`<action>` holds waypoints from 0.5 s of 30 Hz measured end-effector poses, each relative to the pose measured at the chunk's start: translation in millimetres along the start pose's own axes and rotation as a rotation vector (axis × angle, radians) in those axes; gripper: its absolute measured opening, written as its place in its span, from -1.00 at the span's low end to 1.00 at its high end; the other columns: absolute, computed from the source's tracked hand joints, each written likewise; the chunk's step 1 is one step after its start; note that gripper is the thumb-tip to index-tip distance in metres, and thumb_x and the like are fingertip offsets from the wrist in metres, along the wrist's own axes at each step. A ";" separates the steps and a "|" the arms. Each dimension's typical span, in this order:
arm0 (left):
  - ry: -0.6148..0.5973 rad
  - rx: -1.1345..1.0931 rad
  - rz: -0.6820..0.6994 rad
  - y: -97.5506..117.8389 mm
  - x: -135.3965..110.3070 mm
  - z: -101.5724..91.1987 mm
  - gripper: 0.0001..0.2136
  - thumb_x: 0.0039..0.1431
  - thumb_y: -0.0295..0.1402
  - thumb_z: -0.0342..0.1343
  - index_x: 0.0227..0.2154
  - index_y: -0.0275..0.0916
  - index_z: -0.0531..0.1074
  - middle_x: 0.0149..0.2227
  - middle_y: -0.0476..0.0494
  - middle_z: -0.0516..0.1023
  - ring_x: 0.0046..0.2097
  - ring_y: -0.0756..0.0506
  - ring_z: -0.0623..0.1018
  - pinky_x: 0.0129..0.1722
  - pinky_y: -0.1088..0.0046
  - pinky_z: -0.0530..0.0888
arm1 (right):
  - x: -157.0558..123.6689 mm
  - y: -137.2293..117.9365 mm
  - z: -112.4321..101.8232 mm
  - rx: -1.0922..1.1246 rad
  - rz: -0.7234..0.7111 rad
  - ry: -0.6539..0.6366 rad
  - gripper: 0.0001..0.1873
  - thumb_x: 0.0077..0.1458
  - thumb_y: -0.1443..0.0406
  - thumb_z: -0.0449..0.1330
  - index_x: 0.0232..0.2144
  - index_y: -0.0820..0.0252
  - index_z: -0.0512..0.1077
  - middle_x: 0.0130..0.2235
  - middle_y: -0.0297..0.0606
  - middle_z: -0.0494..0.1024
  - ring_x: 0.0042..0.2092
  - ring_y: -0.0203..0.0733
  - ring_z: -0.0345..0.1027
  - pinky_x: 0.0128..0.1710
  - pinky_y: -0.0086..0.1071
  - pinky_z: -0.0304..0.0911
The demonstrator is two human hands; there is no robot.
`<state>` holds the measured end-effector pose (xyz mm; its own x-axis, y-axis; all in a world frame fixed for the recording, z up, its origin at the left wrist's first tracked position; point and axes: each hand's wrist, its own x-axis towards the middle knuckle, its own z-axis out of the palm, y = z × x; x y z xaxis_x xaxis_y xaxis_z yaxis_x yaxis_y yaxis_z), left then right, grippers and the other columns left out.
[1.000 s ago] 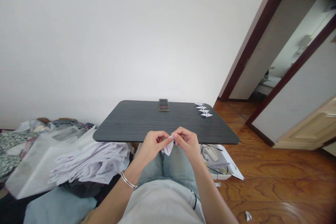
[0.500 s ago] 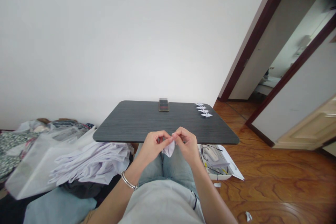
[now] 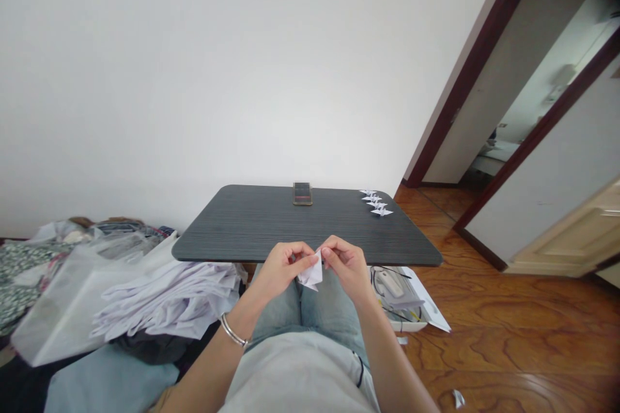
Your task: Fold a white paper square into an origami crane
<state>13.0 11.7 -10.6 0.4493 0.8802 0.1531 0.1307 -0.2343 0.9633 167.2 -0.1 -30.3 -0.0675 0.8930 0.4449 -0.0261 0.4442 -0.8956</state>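
Note:
A small piece of folded white paper (image 3: 310,276) is pinched between my two hands, just past the near edge of the dark table (image 3: 252,222) and above my lap. My left hand (image 3: 285,268) grips its left side between thumb and fingers. On the upper right corner, the thumb and fingertips of my right hand (image 3: 345,264) close together. Several white folded paper cranes (image 3: 381,211) stand in a row at the table's far right corner.
A phone (image 3: 302,193) rests at the table's back edge by the wall. Folded white clothes (image 3: 169,300) and plastic bags are piled at the left. Under the right side sits an open white box (image 3: 404,326) of cables. A paper scrap (image 3: 458,399) lies on the floor.
The folded paper has turned, and more of its flat face shows between my hands. My right fingertips have shifted slightly to the right.

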 end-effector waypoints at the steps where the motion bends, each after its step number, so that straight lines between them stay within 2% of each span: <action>1: -0.012 -0.031 -0.016 -0.9 0.2 0.0 -0.72 0.01 -0.19 0.11 -0.55 -0.37 0.42 -0.60 0.00 0.35 -0.56 0.09 0.25 -0.56 0.59 0.15 | 0.3 0.9 -1.0 0.016 0.011 -0.015 -0.76 0.04 0.18 0.14 -0.53 0.22 0.40 -0.53 -0.35 0.34 -0.55 -0.37 0.15 -0.58 -0.49 0.10; 7: -0.029 -0.133 -0.061 -3.9 1.2 0.5 -0.72 -0.04 -0.20 0.15 -0.55 -0.38 0.40 -0.61 0.00 0.35 -0.58 0.10 0.23 -0.60 0.60 0.13 | 1.2 4.2 -2.2 0.128 0.047 -0.036 -0.81 -0.03 0.20 0.20 -0.52 0.22 0.41 -0.57 -0.39 0.33 -0.59 -0.40 0.11 -0.64 -0.52 0.03; 15: -0.058 -0.138 -0.070 -0.6 0.2 -0.1 -0.72 -0.05 -0.20 0.16 -0.56 -0.38 0.41 -0.61 0.00 0.35 -0.58 0.10 0.25 -0.58 0.60 0.15 | 1.7 4.6 -1.3 0.120 0.029 -0.036 -0.80 -0.07 0.19 0.23 -0.54 0.22 0.40 -0.57 -0.39 0.31 -0.59 -0.40 0.09 -0.63 -0.50 0.02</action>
<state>12.9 12.1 -11.2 0.4943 0.8660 0.0758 0.0422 -0.1110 0.9929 168.2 3.6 -33.6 -0.1056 0.9011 0.4206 -0.1426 0.4049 -0.9032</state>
